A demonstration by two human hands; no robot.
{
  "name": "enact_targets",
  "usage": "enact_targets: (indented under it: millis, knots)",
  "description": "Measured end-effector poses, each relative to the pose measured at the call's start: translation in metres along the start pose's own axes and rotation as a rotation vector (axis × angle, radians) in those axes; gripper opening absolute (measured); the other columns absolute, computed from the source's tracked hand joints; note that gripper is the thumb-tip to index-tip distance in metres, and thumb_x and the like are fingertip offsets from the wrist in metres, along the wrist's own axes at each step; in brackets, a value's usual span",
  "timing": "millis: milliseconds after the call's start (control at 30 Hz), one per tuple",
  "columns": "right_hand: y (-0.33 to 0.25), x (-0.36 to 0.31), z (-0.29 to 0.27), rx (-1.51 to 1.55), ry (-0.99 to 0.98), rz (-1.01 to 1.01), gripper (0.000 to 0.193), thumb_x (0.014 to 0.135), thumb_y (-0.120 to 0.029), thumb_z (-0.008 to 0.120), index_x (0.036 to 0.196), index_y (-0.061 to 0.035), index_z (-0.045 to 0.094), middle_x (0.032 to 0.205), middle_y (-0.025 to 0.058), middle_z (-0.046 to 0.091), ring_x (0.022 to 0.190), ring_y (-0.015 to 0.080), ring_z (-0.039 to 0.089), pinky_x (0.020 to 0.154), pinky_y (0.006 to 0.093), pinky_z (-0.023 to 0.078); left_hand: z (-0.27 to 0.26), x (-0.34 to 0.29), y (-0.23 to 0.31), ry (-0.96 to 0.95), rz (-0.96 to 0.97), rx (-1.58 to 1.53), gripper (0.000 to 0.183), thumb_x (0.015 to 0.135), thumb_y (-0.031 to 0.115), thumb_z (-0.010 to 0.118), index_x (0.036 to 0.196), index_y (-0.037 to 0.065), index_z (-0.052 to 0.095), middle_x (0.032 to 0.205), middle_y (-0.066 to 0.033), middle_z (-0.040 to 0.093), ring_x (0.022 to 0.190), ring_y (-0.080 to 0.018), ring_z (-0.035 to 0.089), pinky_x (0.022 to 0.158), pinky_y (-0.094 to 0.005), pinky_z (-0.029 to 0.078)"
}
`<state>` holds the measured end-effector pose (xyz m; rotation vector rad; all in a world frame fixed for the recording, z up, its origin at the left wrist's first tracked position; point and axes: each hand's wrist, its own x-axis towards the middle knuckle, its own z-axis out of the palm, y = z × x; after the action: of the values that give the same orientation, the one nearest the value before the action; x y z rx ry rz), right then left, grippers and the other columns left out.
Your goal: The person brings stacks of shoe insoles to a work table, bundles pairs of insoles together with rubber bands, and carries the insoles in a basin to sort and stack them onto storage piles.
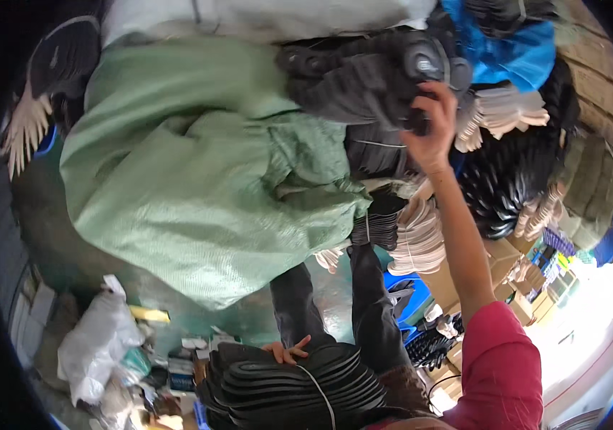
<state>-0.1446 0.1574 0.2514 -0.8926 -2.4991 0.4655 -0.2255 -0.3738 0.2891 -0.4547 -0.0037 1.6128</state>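
A thick bundle of black insole-shaped pads [263,390], tied with a pale band, rests against my body at the lower middle. My left hand [288,352] holds it from its far side, fingertips showing over the top. At the upper right of the pile, my right hand [432,132] curls its thumb and fingers on the edge of another bundle of black pads [364,82]; the exact contact is partly hidden. That bundle lies beside a large green woven sack [199,179]. Below it sit more tied black pads [376,150] and a beige stack [419,236].
White sacking [270,16] lies at the back and blue plastic [510,50] at the back right. Shiny black bundles [500,186] and cardboard boxes [503,261] stand to the right. A white bag [98,344] and mixed litter cover the floor at lower left.
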Motion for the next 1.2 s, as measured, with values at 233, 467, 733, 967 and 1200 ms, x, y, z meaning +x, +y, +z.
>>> enact_targets:
  millis: [233, 467, 733, 967, 1200]
  knots:
    - [-0.012, 0.009, 0.008, 0.09, -0.066, 0.025, 0.051, 0.053, 0.0, 0.075, 0.098, -0.0086, 0.052, 0.119, 0.0137, 0.047, 0.118, 0.0367, 0.046, 0.109, 0.0612, 0.022, 0.017, 0.027, 0.011, -0.079, -0.024, 0.043, 0.03, 0.098, 0.027, 0.044, 0.104, 0.001, 0.057, 0.114, -0.0223, 0.064, 0.126, -0.046, 0.044, 0.107, -0.0618, -0.018]
    - [-0.007, 0.054, 0.01, 0.162, -0.254, 0.019, 0.056, 0.065, 0.003, 0.061, 0.117, -0.0086, 0.043, 0.137, 0.0167, 0.039, 0.137, 0.0378, 0.028, 0.109, 0.0652, 0.014, 0.043, 0.047, -0.001, -0.142, -0.059, 0.126, 0.031, 0.097, 0.029, 0.047, 0.105, 0.001, 0.057, 0.114, -0.022, 0.064, 0.126, -0.0453, 0.044, 0.107, -0.0629, -0.016]
    - [0.001, 0.108, 0.02, 0.146, -0.255, -0.115, 0.059, 0.065, 0.0, 0.06, 0.123, -0.007, 0.052, 0.135, 0.0152, 0.044, 0.134, 0.0362, 0.033, 0.108, 0.0628, 0.022, 0.067, 0.106, -0.062, -0.174, -0.121, 0.249, 0.032, 0.096, 0.03, 0.049, 0.106, 0.001, 0.056, 0.114, -0.0216, 0.064, 0.126, -0.0446, 0.044, 0.108, -0.064, -0.014]
    - [0.089, 0.012, -0.078, 0.264, -0.001, 0.206, 0.04, 0.069, -0.003, 0.056, 0.108, -0.0043, 0.064, 0.111, 0.0156, 0.063, 0.111, 0.0375, 0.054, 0.096, 0.0462, 0.044, 0.1, 0.139, -0.163, -0.097, -0.171, 0.324, 0.033, 0.095, 0.032, 0.052, 0.107, 0.001, 0.055, 0.115, -0.0213, 0.064, 0.127, -0.044, 0.044, 0.108, -0.0651, -0.012]
    - [0.305, -0.11, -0.093, -0.21, -0.443, 0.509, 0.024, 0.076, -0.014, 0.059, 0.096, -0.0021, 0.064, 0.098, 0.0197, 0.063, 0.098, 0.0381, 0.059, 0.086, 0.0448, 0.05, 0.091, 0.188, -0.239, -0.03, -0.21, 0.396, 0.04, 0.094, 0.034, 0.054, 0.116, 0.001, 0.051, 0.117, -0.0206, 0.063, 0.129, -0.0431, 0.042, 0.108, -0.0666, -0.01]
